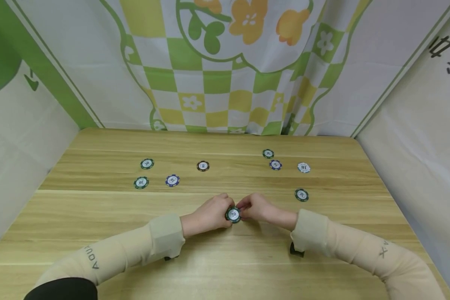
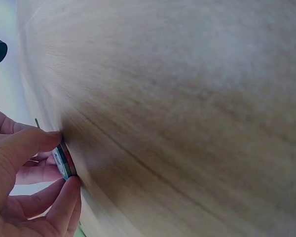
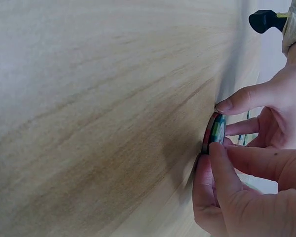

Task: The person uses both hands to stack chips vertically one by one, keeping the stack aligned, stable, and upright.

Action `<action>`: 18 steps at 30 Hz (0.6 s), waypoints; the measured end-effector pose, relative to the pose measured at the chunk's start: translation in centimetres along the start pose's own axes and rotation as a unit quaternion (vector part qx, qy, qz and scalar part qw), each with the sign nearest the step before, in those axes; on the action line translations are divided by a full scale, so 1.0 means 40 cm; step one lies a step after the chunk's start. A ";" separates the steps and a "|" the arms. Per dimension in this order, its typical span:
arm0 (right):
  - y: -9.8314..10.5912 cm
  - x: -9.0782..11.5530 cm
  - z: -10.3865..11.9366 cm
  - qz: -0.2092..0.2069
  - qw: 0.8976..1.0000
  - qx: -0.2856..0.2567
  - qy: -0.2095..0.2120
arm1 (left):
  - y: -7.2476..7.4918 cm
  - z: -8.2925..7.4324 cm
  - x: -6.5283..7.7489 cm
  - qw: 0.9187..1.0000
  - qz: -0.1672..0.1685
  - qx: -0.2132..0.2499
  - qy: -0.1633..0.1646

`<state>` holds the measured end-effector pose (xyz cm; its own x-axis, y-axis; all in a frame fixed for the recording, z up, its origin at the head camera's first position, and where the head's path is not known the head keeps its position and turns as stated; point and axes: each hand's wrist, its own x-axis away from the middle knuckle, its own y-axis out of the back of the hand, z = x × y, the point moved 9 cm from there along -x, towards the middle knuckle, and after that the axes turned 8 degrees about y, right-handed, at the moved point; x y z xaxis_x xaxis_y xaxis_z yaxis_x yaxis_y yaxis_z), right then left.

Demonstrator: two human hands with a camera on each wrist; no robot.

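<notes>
A green poker chip (image 1: pixel 233 214) marked 20 lies face up between the two hands, just above or on the wooden table (image 1: pixel 240 266). From the side, in the right wrist view, a red-edged poker chip (image 3: pixel 207 134) shows against the underside of the green chip (image 3: pixel 218 129). My left hand (image 1: pixel 211 213) grips the chips by their rim, thumb on the near side and fingers on the far side. On the opposite side, the fingertips of my right hand (image 1: pixel 260 207) pinch the rim. Fingers partly hide the chips in both wrist views.
Left of the hands lie two green chips (image 1: pixel 141 182), a blue chip (image 1: pixel 172 180) and a black-and-orange chip (image 1: pixel 203 166). Farther right are a green chip (image 1: pixel 268 153) beside a blue chip (image 1: pixel 275 165), a white chip (image 1: pixel 303 167) and another green chip (image 1: pixel 301 194). A patterned curtain (image 1: pixel 217 83) hangs behind.
</notes>
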<state>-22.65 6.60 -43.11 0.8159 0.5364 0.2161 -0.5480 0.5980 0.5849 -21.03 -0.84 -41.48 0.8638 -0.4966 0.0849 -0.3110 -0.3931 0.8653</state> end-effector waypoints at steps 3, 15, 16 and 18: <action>0.003 0.001 0.007 0.002 1.000 0.028 0.008 | 0.000 0.001 0.000 1.000 0.001 -0.001 0.000; 0.013 0.007 0.009 0.024 0.998 0.047 0.021 | -0.002 0.002 0.000 1.000 0.013 -0.005 0.007; 0.016 0.009 0.011 0.027 0.998 0.053 0.025 | -0.003 0.002 0.000 1.000 0.014 -0.005 0.008; 0.021 0.014 0.020 0.034 0.995 0.077 0.045 | -0.003 0.002 0.000 1.000 0.016 -0.006 0.009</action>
<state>-22.52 6.93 -41.87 0.7541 0.6277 0.1931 -0.5615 0.4638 0.6852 -21.03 -0.85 -41.63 0.8604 -0.4950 0.1209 -0.3338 -0.3681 0.8678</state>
